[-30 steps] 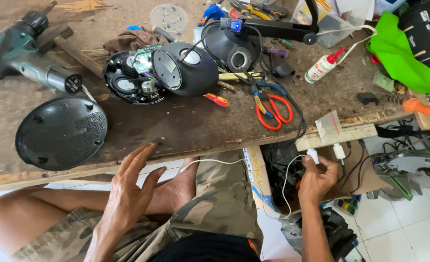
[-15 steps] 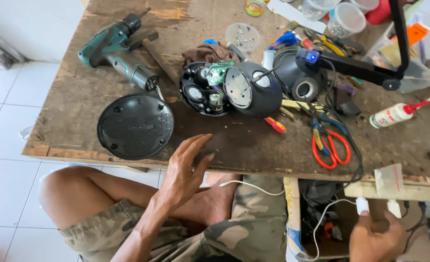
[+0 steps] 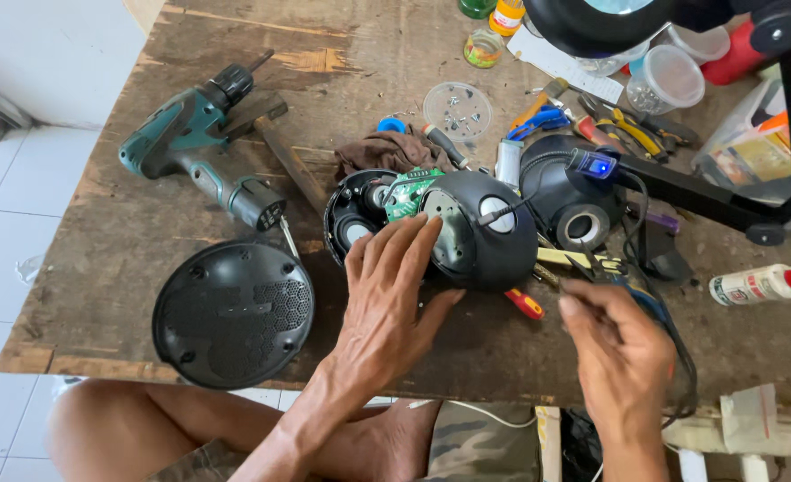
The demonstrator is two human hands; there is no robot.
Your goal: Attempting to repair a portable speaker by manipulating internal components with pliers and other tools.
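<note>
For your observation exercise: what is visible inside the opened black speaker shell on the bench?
Inside the black speaker shell, a green circuit board and round parts show; the left hand covers its lower front.

light: bright, even daylight | shadows: soft | focus: sharp | edges: slightly bowed

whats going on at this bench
A person sits at a cluttered wooden workbench with a black speaker housing opened up, its green circuit board exposed. The left hand rests on the housing; the right hand pinches a thin tool beside it. A round black grille cover and a cordless drill lie to the left.
</note>
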